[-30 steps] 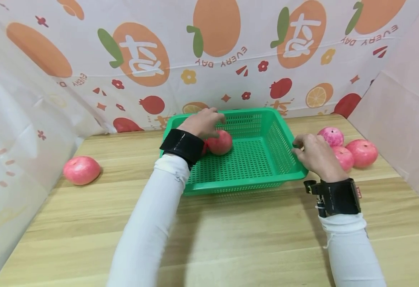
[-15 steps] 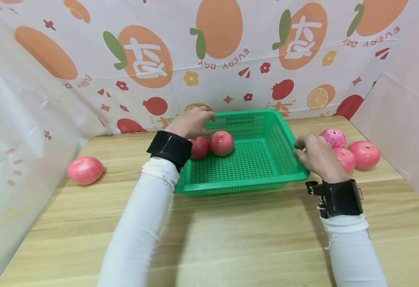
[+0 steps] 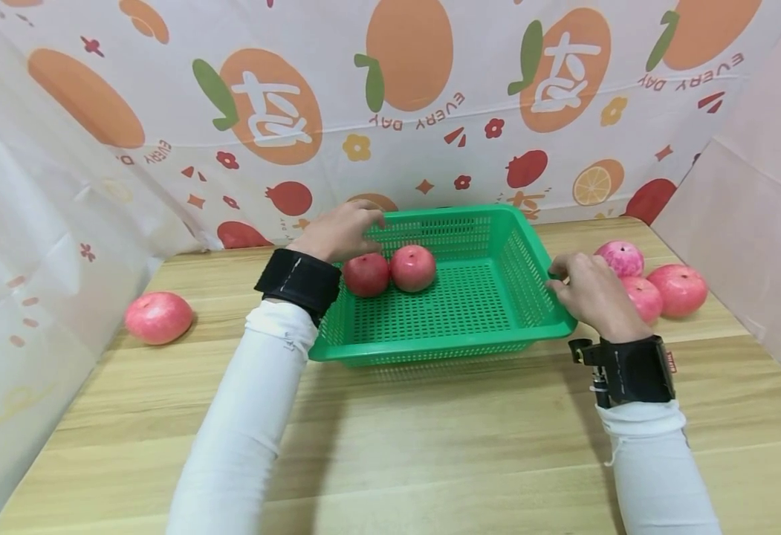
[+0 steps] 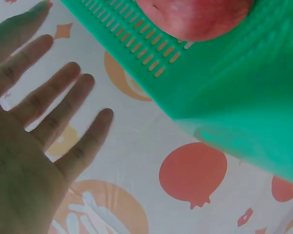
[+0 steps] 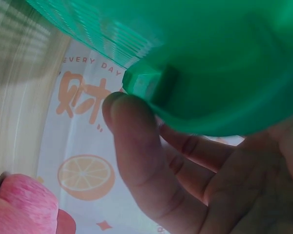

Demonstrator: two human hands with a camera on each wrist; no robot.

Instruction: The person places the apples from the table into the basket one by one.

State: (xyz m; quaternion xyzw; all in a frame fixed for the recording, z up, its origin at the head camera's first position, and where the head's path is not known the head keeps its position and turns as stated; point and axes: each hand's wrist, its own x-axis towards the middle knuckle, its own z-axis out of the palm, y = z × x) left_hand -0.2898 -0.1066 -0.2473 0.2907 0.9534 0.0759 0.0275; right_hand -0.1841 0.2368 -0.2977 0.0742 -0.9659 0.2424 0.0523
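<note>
A green perforated plastic basket (image 3: 430, 348) stands on the wooden table with two pinkish-red apples inside at its left, a darker-looking apple (image 3: 366, 276) beside another apple (image 3: 413, 268). Over the basket's back left rim is my left hand (image 3: 338, 232); in the left wrist view its fingers (image 4: 83, 146) are spread and hold nothing, apart from the basket's edge. On the opposite side my right hand (image 3: 594, 294) pinches the right rim, thumb and fingers bent around the edge in the right wrist view.
To the right of the basket lie a streaked pink apple (image 3: 620, 258) and two pink apples, the nearer (image 3: 643, 299) partly behind my right hand and another (image 3: 678, 289) farther right. A lone apple (image 3: 159, 317) lies at the left. A fruit-printed sheet (image 3: 403, 163) hangs behind.
My left hand has moved left from above the two apples to the basket's left rim, uncovering the left apple. My right hand stays at the right rim.
</note>
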